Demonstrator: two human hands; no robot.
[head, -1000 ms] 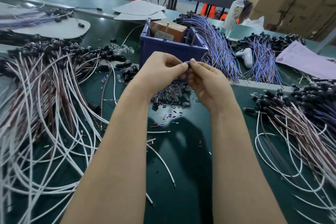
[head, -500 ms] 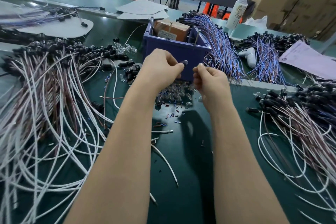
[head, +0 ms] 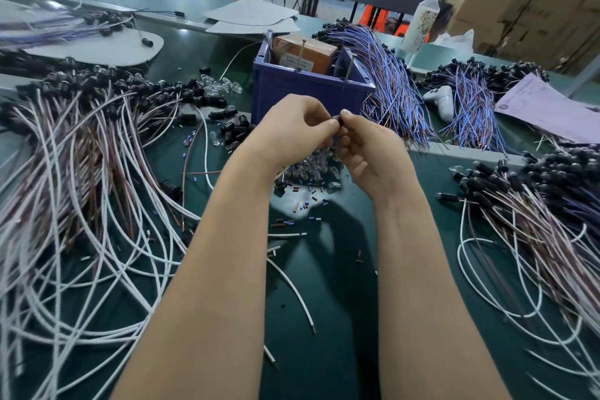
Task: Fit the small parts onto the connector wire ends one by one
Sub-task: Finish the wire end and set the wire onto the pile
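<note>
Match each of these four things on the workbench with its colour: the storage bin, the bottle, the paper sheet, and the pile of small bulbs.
Things:
1. storage bin
2. bottle
3. paper sheet
4. bulb pile

Colours:
A. clear
B. white
C. pale pink
D. blue

Pairs: 1-D, 2-B, 3-C, 4-A

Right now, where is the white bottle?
In the head view, the white bottle stands upright at the far right, behind the bundle of blue wires and right of the blue bin.
</note>
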